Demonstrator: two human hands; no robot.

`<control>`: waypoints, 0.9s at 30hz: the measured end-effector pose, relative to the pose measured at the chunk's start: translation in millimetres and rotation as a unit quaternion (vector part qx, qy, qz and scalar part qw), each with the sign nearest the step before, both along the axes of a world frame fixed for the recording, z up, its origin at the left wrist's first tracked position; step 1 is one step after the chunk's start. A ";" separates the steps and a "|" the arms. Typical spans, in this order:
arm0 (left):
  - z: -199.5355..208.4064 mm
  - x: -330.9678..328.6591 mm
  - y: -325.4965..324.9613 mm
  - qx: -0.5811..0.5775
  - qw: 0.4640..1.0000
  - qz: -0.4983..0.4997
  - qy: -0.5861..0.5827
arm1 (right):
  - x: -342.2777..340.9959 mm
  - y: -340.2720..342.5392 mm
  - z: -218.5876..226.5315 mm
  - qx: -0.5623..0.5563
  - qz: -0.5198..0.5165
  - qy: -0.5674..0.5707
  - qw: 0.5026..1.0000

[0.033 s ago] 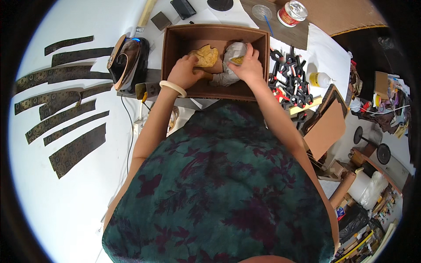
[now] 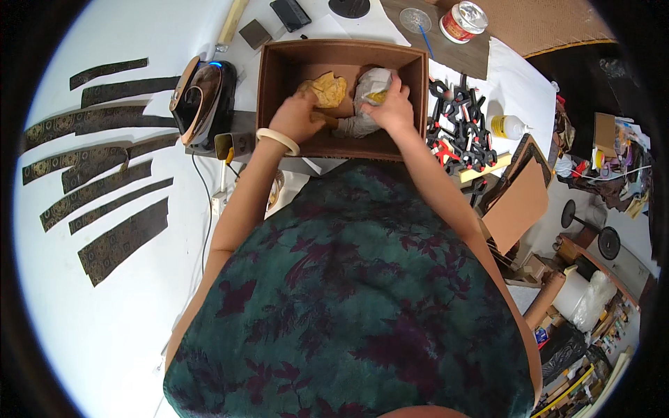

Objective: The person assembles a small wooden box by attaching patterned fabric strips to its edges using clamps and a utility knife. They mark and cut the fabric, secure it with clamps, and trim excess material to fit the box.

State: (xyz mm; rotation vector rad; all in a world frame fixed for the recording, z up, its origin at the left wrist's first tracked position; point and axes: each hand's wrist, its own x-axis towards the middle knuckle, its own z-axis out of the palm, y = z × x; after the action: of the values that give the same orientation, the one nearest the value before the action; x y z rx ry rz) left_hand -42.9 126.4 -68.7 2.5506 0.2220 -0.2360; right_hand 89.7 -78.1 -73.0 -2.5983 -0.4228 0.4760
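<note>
The left hand [image 2: 300, 117] had shifted slightly rightward and toward the body. It lay at the near side of a crumpled yellow wad [image 2: 329, 90]; its grip could not be told, fingertips being partly hidden. The right hand [image 2: 392, 104] was grasping a crumpled grey-white bundle [image 2: 365, 87]. Both items lay inside the open brown rectangular box [image 2: 334, 56] around the hands. A black-and-copper iron [image 2: 205, 104] stood left of the left hand.

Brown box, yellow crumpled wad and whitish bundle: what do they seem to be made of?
Brown box: probably matte fibreboard or wood, judging by its flat, stiff walls. Yellow wad: matte cloth or paper, given its creases. Whitish bundle: perhaps thin cloth or plastic, dull and wrinkled.
</note>
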 end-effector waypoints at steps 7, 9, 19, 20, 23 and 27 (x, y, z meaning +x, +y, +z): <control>-15.5 44.3 -35.5 0.114 0.962 -0.207 0.137 | -6.8 -10.4 -45.0 0.076 -0.123 0.056 0.988; -42.7 53.4 -39.4 0.161 0.940 -0.220 0.206 | -0.2 -10.9 -63.2 0.161 -0.129 0.068 0.976; -72.2 49.3 -23.8 0.051 0.969 -0.207 0.124 | 3.8 -10.0 -46.9 0.194 -0.134 0.094 0.967; -68.0 49.8 -21.3 0.043 0.969 -0.213 0.121 | 5.2 -10.1 -42.2 0.190 -0.135 0.101 0.967; -63.2 51.2 -19.2 0.034 0.965 -0.230 0.124 | 9.3 -14.4 -45.6 0.202 -0.130 0.098 0.966; -46.8 50.4 -18.8 0.023 0.963 -0.241 0.117 | 9.5 -17.4 -45.5 0.223 -0.140 0.111 0.958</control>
State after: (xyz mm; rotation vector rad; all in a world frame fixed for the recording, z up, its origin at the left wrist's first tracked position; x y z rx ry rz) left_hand 7.5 107.6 -115.6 2.5820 -0.3184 -0.7251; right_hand 99.2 -95.5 -118.5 -2.0953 -0.0689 0.4984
